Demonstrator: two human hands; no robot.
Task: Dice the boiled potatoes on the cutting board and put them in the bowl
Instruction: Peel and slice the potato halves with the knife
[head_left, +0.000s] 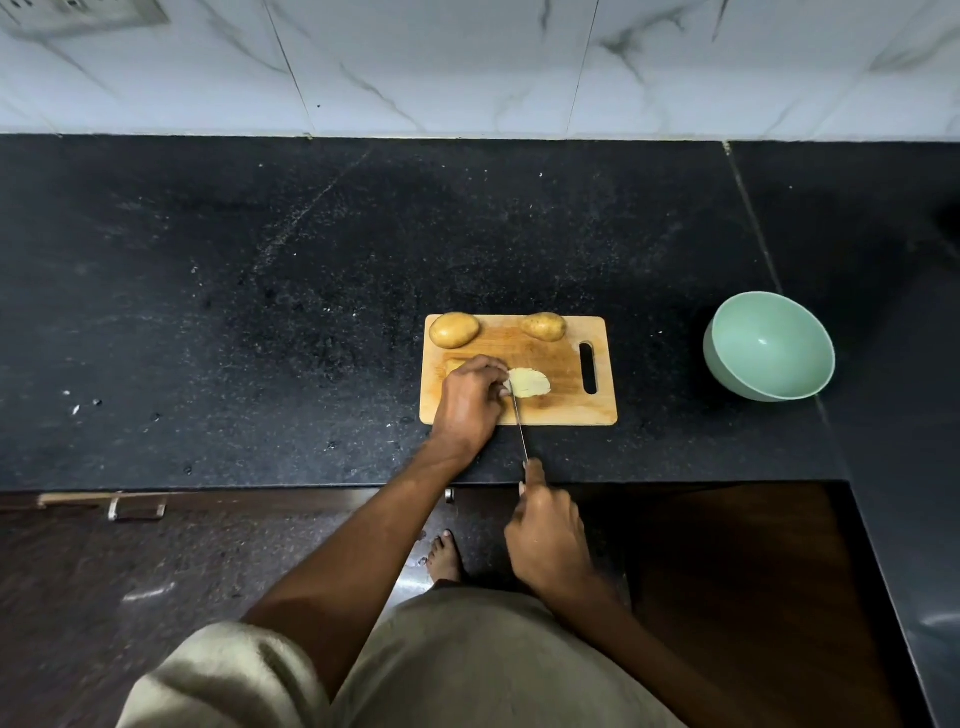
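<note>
Left hand curls its fingertips onto the left end of a peeled, pale potato piece and steadies it on the wooden cutting board. Right hand grasps the knife handle off the near counter edge, blade running up into the piece at its left end. Task looks early: one potato being cut, no dice visible. Something pale sits under the left hand, possibly another cut piece; hard to tell. Two whole unpeeled potatoes remain at the board's far edge, left one and right one. Green bowl stands well to the right of the board and holds nothing. Surface is a dark speckled stone counter, white marbled wall tiles behind, dark floor below.
</note>
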